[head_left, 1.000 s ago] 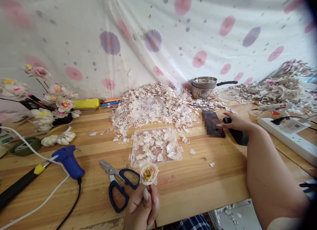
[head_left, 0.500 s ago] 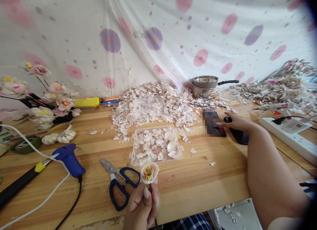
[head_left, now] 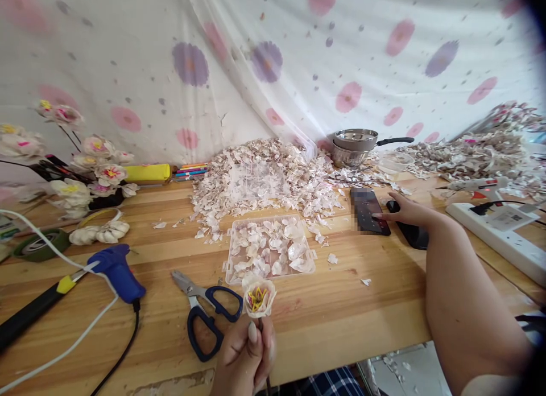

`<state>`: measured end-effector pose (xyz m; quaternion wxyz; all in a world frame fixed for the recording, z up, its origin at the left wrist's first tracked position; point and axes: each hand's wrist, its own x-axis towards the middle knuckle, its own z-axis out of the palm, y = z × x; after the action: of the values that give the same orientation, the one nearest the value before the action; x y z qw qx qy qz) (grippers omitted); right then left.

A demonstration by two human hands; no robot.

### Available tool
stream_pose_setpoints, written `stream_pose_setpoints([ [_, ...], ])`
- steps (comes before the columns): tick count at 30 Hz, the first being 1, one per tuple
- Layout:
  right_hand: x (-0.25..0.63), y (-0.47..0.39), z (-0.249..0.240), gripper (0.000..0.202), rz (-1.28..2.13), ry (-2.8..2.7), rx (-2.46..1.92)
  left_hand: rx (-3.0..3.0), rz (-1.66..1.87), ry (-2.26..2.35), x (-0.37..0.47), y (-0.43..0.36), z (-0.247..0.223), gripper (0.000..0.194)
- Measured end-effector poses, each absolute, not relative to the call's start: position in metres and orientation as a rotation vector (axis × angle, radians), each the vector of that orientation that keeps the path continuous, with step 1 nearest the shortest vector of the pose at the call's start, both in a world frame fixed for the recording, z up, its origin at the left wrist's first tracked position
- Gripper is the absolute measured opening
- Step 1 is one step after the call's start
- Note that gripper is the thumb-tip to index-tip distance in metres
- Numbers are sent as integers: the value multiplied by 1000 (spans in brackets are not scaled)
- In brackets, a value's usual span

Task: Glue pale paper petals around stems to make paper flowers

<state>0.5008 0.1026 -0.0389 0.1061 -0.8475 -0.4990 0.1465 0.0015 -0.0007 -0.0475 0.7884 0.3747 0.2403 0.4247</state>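
- Well, the big wooden desk is under it all, and a heap of dry petals sits far past the left hand.
- Next biggest is the clear box with loose petals in it, just past the left hand.
- The scissors lie on the desk, just left of the left hand.
- The phone lies flat under the right hand. Its fingers are spread and grip nothing; I can't tell if they all touch it. The phone looks stiff and smooth, so its sides are best to hold.
- The flower stands up just above the left hand, whose fingers are curled around its stem. It looks very light, and its thin petals could tear, so the stiff-looking stem is the good place to hold.
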Motion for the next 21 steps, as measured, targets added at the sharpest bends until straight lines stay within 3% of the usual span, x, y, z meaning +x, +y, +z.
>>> stream_pose_setpoints([
  [11,496,103,-35,113,395,-1439,-2436,835,890,495,0,1,-47,44],
  [17,468,97,-7,61,147,-1225,-2342,848,887,499,0,2,-47,45],
  [21,427,103,19,45,2,-1125,-2184,850,879,504,0,2,-47,45],
])
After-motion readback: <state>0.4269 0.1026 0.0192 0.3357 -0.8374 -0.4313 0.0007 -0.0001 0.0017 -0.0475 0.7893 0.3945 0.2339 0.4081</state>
